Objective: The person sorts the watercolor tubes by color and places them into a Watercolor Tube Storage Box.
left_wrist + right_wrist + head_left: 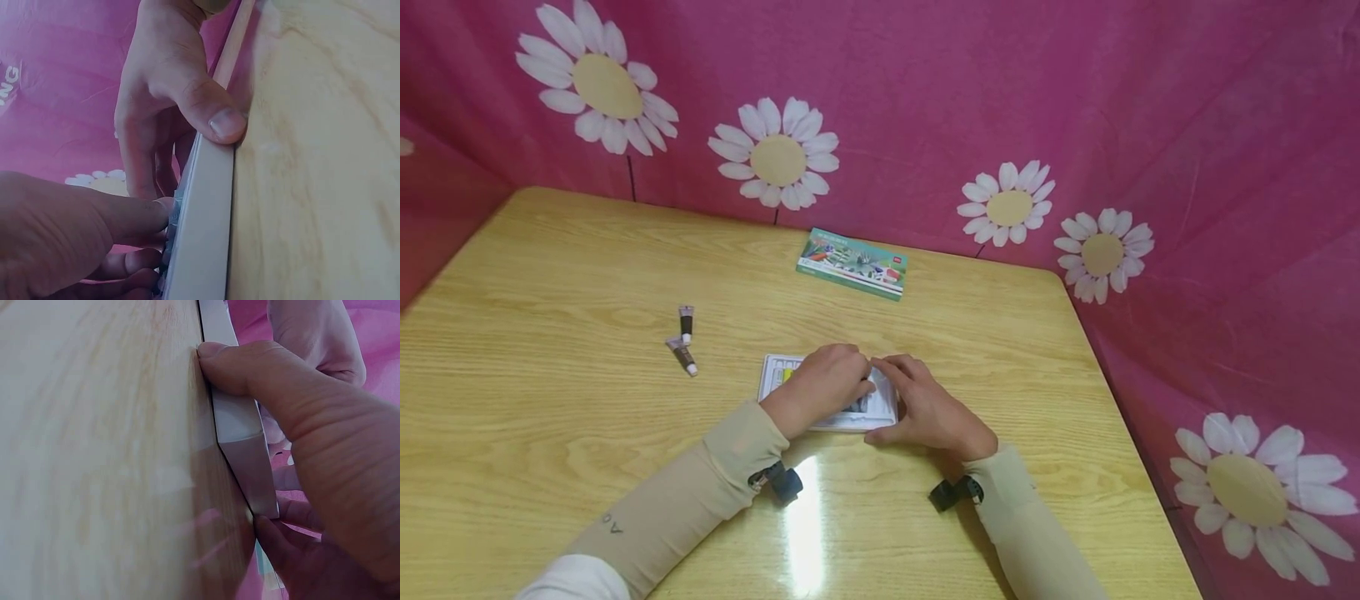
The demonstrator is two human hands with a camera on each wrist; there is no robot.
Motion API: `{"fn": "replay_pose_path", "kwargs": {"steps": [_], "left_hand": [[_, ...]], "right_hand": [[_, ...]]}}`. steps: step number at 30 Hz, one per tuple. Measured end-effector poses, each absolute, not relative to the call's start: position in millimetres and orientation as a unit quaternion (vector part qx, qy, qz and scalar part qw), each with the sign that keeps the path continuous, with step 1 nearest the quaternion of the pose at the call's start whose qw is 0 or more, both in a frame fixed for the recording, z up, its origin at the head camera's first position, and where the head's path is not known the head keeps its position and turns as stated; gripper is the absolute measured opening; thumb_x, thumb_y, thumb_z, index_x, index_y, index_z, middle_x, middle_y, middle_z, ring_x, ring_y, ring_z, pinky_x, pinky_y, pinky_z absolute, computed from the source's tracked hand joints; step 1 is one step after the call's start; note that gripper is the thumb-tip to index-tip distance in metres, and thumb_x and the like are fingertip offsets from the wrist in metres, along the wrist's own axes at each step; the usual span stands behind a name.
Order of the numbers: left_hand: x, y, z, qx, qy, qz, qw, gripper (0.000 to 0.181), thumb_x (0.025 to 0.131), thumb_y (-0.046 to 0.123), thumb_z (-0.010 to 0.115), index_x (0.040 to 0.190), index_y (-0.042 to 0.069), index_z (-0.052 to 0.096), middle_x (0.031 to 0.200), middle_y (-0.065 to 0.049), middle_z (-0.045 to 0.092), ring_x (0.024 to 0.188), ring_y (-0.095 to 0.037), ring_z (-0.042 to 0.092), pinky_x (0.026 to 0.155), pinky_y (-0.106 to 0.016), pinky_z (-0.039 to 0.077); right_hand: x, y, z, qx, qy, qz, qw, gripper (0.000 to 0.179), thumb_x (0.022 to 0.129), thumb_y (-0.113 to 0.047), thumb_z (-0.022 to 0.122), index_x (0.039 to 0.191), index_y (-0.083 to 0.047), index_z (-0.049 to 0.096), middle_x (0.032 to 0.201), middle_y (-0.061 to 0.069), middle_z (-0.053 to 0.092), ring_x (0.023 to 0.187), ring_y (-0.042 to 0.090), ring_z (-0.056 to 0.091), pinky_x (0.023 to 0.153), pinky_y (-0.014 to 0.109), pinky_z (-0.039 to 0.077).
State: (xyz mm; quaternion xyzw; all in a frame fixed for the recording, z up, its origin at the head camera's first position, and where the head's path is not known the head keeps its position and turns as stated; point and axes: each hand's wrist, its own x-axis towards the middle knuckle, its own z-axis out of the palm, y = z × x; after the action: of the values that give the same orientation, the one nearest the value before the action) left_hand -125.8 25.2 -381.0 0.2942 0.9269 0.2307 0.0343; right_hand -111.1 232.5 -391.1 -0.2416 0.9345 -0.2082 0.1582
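A white plastic tray (767,379) of paint tubes lies on the table, a yellow-marked tube (787,375) at its left side. My left hand (823,379) reaches over the tray with bent fingers. In the left wrist view its thumb and fingertips pinch at a paint tube (177,203) by the tray's rim; most of that tube is hidden. My right hand (936,408) grips the tray's right end, thumb on the near side and fingers at the far side. In the right wrist view its thumb (228,365) presses the white side wall (240,419).
Two dark paint tubes with white caps, an upper tube (687,323) and a lower tube (682,357), lie left of the tray. A green printed paint box (852,265) lies near the table's back edge. A pink flowered cloth (895,100) hangs behind the wooden table (587,467).
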Motion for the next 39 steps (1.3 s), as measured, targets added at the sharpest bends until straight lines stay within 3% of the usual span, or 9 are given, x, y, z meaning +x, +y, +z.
{"fn": "replay_pose_path", "kwargs": {"steps": [9,23,32,39], "left_hand": [[-126,24,-379,0.295,0.929,0.221,0.033,0.018,0.097,0.024,0.072,0.099,0.007,0.078,0.085,-0.006,0.067,0.073,-0.015,0.055,0.066,-0.033,0.047],[-130,17,-375,0.330,0.920,0.206,0.050,0.021,0.098,0.024,0.071,0.111,0.009,0.078,0.090,-0.005,0.066,0.076,-0.015,0.054,0.071,-0.032,0.049],[-131,15,-372,0.368,0.905,0.202,0.060,0.008,0.096,0.019,0.071,0.092,0.014,0.076,0.083,0.001,0.059,0.073,-0.012,0.049,0.066,-0.026,0.041],[-131,13,-371,0.377,0.903,0.195,0.072,0.009,0.096,0.020,0.070,0.090,0.016,0.075,0.084,0.002,0.059,0.073,-0.012,0.049,0.066,-0.025,0.040]], "right_hand": [[-111,232,-391,-0.245,0.934,-0.207,0.156,0.104,0.076,-0.053,0.088,0.160,-0.021,0.037,0.157,0.001,0.040,0.139,0.022,0.042,0.118,0.043,0.045],[-110,232,-390,-0.246,0.934,-0.208,0.158,0.104,0.076,-0.053,0.089,0.160,-0.021,0.037,0.157,0.001,0.040,0.139,0.022,0.042,0.118,0.043,0.045],[-111,234,-391,-0.247,0.933,-0.209,0.156,0.105,0.076,-0.053,0.089,0.160,-0.019,0.037,0.158,0.001,0.039,0.141,0.022,0.041,0.118,0.044,0.045],[-112,235,-392,-0.248,0.932,-0.212,0.157,0.105,0.076,-0.053,0.088,0.161,-0.019,0.036,0.159,0.002,0.039,0.142,0.023,0.040,0.118,0.044,0.044]]}}
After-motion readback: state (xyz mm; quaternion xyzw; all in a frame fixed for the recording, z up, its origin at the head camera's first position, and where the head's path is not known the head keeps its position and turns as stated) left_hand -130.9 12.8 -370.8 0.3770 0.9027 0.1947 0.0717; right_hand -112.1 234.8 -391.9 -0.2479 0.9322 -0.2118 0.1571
